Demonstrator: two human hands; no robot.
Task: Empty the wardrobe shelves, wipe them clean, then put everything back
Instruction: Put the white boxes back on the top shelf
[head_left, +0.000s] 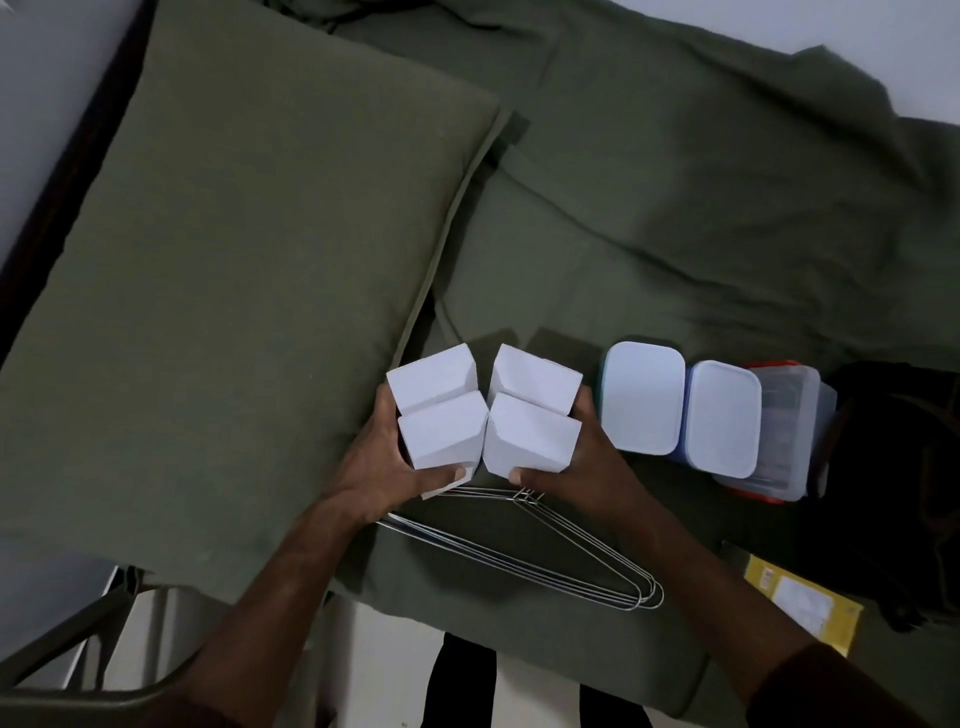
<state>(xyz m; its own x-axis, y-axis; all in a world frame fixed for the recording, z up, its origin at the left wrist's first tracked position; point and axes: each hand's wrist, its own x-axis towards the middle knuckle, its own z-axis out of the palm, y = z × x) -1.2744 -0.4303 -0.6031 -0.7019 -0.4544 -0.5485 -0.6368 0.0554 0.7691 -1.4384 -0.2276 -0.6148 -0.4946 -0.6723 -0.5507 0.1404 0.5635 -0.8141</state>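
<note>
**Four boxes, two hands, one loose squeeze**

The person is standing over the bed (675, 218), pressing four white boxes (483, 410) together above it. The left hand (384, 467) is clasping two, the right hand (576, 462) two; loosening could spill them. Three lidded containers (644, 400) are sitting beside; perhaps four wire hangers (545, 551) are lying beneath.

No text, brand, number or sign can be read anywhere in this view. The flat yellow cardboard packet (802, 597) lying at the right edge of the olive-green bed bears a pale rectangular label and a small orange-red mark, but the print on both is too small and blurred to make out. The four plain white paper boxes (480, 410) show blank faces.
</note>
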